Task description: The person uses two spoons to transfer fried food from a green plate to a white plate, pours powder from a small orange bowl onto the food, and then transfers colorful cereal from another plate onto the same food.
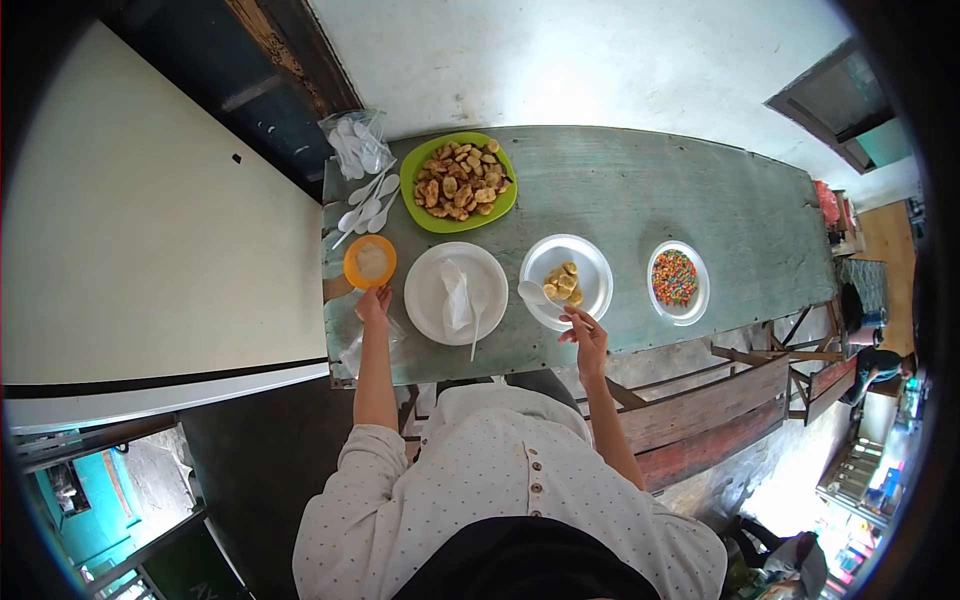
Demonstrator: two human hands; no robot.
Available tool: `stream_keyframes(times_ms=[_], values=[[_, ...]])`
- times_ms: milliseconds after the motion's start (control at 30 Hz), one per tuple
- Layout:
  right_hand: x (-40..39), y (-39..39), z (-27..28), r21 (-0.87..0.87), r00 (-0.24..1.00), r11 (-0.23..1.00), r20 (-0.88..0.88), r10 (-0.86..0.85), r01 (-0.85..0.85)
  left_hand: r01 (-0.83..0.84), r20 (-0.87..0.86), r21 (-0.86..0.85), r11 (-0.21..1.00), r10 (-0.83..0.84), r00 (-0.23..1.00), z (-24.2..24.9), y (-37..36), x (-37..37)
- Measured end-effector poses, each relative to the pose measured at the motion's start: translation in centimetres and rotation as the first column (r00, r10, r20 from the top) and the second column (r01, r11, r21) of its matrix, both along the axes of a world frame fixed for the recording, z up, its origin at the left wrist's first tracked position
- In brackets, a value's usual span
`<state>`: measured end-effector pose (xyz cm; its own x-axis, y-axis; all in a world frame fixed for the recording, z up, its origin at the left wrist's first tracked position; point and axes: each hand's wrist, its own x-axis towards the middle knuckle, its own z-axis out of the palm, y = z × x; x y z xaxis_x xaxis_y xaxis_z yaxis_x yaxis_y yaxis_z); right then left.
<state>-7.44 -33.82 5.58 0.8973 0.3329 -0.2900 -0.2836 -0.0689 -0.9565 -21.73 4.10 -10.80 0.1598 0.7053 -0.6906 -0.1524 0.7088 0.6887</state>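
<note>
My right hand [587,338] pinches the handle of a white plastic spoon [533,293], its bowl over a white plate [595,262] that holds a few pale yellow pieces [563,284]. At the near edge of an orange bowl [353,245] with pale contents, my left hand [374,303] has its fingers against the rim. Between my hands, a larger white plate [423,300] bears a crumpled white piece [456,296] and another white spoon [475,335]. Browned pieces [465,178] fill a green plate [412,210] behind it.
Several white spoons [370,208] lie beside a clear bag of spoons [357,148] at the back left. A white bowl [705,296] of colourful bits [675,278] stands on the right of the green table [760,230]. A wooden bench [710,410] is at lower right.
</note>
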Motion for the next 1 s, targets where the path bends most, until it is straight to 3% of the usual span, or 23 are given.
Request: stream_keyframes(times_ms=[167, 300, 467, 533, 633, 700, 833, 900, 1000], values=[[3.0, -1.7, -0.5, 0.013, 0.998, 0.998, -0.005, 0.063, -0.063, -0.065, -0.053, 0.131, 0.989, 0.073, 0.996, -1.3, 0.4, -0.3], [6.2, -3.8, -0.7, 0.07, 0.994, 0.993, 0.069, 0.088, -0.093, -0.169, -0.1, 0.252, 0.953, 0.199, 0.975, 1.5, -1.9, 0.4], [9.5, -6.1, -0.8, 0.087, 0.987, 0.99, 0.128, 0.097, -0.109, -0.114, -0.078, 0.394, 0.912, 0.156, 0.985, 6.2, -7.5, 0.6], [10.3, -6.1, -0.4, 0.135, 0.987, 0.984, 0.124, 0.098, -0.115, 0.033, -0.145, 0.386, 0.922, 0.026, 0.989, 8.0, -9.7, 1.3], [10.6, -5.8, 0.2, 0.16, 0.991, 0.981, 0.098, 0.096, -0.111, 0.089, -0.061, 0.398, 0.913, -0.071, 0.996, 10.0, -13.8, 3.1], [10.5, -5.3, 0.7, 0.197, 0.982, 0.969, 0.143, 0.125, -0.152, 0.259, -0.078, 0.391, 0.883, -0.249, 0.965, 9.7, -15.8, 4.2], [10.2, -4.5, 1.8, 0.193, 0.961, 0.951, 0.18, 0.209, -0.242, 0.361, -0.072, 0.308, 0.88, -0.357, 0.931, 12.1, -21.0, 7.5], [10.1, -4.2, 2.3, 0.081, 0.907, 0.947, 0.323, 0.272, -0.312, 0.397, -0.048, 0.295, 0.869, -0.402, 0.914, 12.0, -22.6, 8.5], [10.1, -4.1, 3.0, 0.023, 0.885, 0.948, 0.367, 0.286, -0.317, 0.466, -0.023, 0.325, 0.823, -0.485, 0.874, 12.1, -24.0, 9.6]])
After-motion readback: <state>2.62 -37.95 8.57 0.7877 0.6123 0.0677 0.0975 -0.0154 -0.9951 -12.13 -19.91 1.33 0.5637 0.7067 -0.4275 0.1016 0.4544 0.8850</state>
